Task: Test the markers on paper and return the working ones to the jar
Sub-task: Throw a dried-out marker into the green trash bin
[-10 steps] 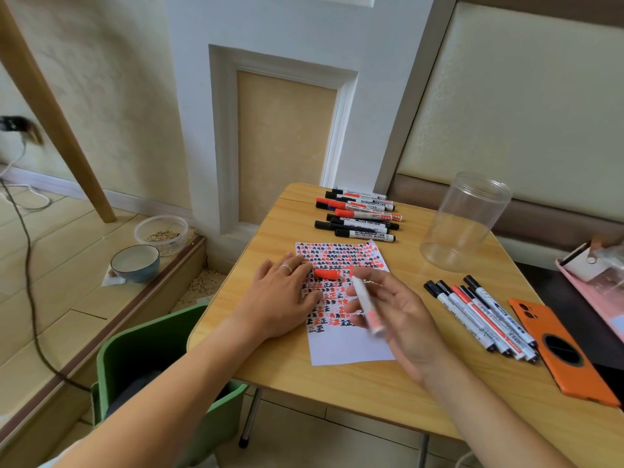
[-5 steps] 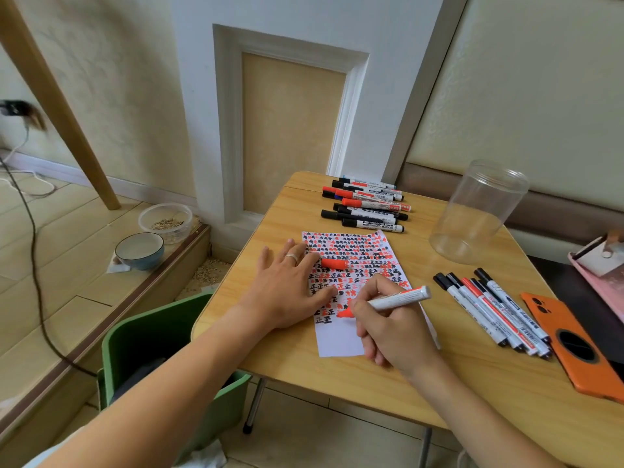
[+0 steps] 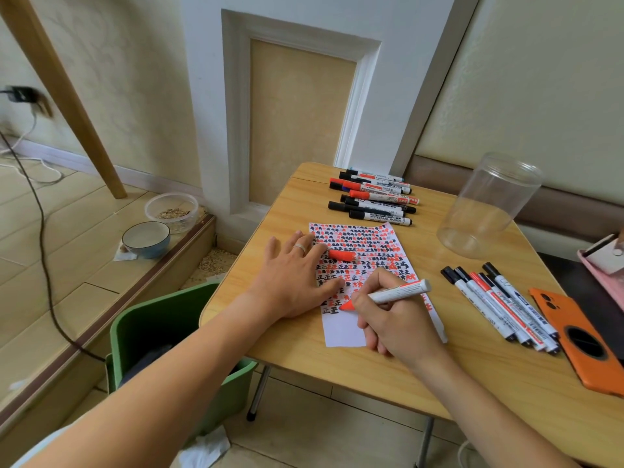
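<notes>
Marker (image 3: 391,292), red, uncapped: pinched in right hand (image 3: 396,319), tip down on paper (image 3: 341,327). Left of marker: left hand (image 3: 292,276), fingers spread, pressed flat on paper edge. Red cap (image 3: 341,255) on paper beyond marker. Right of paper: five capped markers (image 3: 499,307); clear jar (image 3: 489,206) beyond them.

My left hand (image 3: 297,278) lies flat, palm down, fingers straight and spread, a ring on one finger, forearm reaching in from the lower left. My right hand (image 3: 395,319) is curled in a writing grip around a marker (image 3: 398,292), its forearm coming in from the lower right.
</notes>
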The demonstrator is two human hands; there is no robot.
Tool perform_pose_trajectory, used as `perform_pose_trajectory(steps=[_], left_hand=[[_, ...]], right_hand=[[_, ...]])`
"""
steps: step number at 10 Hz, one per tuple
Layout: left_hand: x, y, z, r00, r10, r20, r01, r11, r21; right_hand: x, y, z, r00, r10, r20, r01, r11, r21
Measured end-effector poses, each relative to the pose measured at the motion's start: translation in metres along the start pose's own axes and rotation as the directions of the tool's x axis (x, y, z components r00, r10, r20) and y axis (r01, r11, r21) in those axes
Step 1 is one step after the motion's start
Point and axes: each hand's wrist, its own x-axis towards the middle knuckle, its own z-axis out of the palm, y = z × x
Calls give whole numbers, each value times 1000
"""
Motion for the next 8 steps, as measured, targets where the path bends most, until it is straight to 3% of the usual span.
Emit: perform_pose_trajectory(steps=[8], left_hand=[[-2,1,-4,1000,2,8,-2,1000,-6]], right_hand=[[-1,-2,-1,998,40,-39,-40,999,-11]])
